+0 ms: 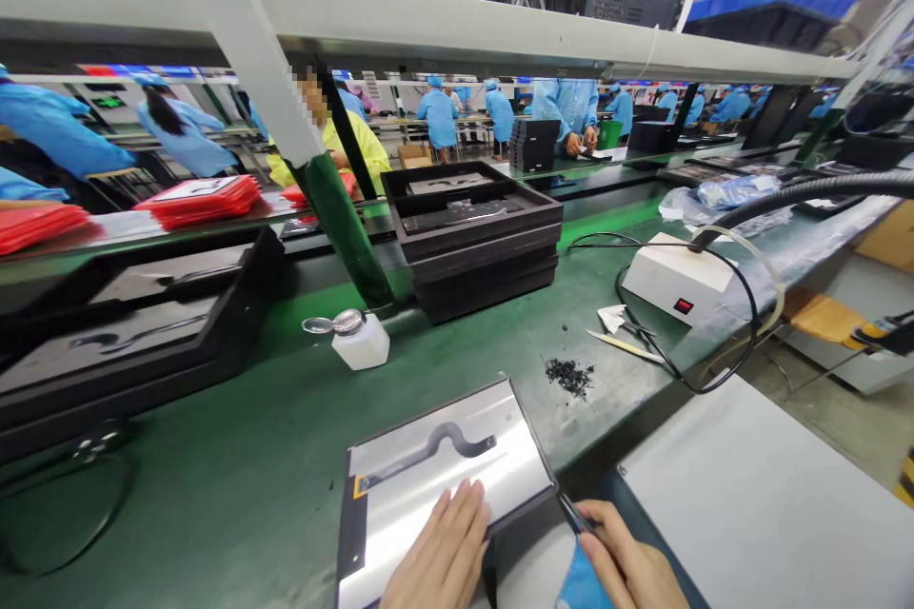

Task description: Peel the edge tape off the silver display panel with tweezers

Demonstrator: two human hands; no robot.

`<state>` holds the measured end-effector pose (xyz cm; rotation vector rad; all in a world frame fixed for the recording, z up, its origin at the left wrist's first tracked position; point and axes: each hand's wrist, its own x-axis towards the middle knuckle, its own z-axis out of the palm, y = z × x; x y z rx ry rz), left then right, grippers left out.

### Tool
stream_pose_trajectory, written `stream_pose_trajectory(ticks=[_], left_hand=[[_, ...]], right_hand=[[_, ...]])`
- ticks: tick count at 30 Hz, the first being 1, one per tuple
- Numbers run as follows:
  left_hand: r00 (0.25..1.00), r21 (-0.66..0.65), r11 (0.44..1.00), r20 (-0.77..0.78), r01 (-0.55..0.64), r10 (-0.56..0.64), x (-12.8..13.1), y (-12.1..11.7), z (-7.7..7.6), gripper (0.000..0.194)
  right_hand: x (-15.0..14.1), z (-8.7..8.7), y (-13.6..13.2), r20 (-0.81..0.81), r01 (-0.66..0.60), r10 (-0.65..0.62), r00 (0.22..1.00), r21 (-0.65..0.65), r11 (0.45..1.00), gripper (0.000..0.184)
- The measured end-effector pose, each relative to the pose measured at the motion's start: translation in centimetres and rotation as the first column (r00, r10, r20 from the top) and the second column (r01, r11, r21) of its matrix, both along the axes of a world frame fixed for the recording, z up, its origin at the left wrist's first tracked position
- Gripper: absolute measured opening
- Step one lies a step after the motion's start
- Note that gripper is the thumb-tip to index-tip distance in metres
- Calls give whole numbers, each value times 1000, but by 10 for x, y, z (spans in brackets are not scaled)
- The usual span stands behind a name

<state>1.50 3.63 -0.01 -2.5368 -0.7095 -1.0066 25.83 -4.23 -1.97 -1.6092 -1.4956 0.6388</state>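
Observation:
A tablet-sized display panel (443, 495) lies on the green bench with its silvery back facing up. A dark, curved flex cable (447, 442) runs across that back. My left hand (443, 552) rests flat on the panel's lower part, fingers stretched out. At the panel's right corner, my right hand (625, 557) is closed on slim dark tweezers (573, 512), whose tip is close to the edge. Whether the tip touches the panel I cannot tell. A piece of blue cloth (582, 580) shows beneath my right hand.
Black trays (486, 271) are stacked behind the panel, with another tray (214, 343) at left. A white dispenser bottle (362, 343), black scraps (569, 378), a yellowish knife-like tool (625, 346) and a white box with a hose (678, 281) stand around. Co-workers sit beyond.

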Motion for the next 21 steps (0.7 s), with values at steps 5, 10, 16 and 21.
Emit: stream_pose_trajectory(ticks=[5,10,16,21], left_hand=[[999,23,999,27,-34,34,18,-2,-10,22],[997,19,997,-26,-69,69,25,-5,-18,23],[997,-18,997,-26,-73,73,24,-6,-20,25],[995,-28,995,-26,-98,98,23,-8,-22,30]], right_hand=[[5,17,4,203,-123,108,973,68,990,25],[0,21,10,273,-110,60,960,171,979,29],[-4,20,13,329,-104,38,944,186,977,29],[-6,21,15,397,-86,-18,918,243,966,28]])
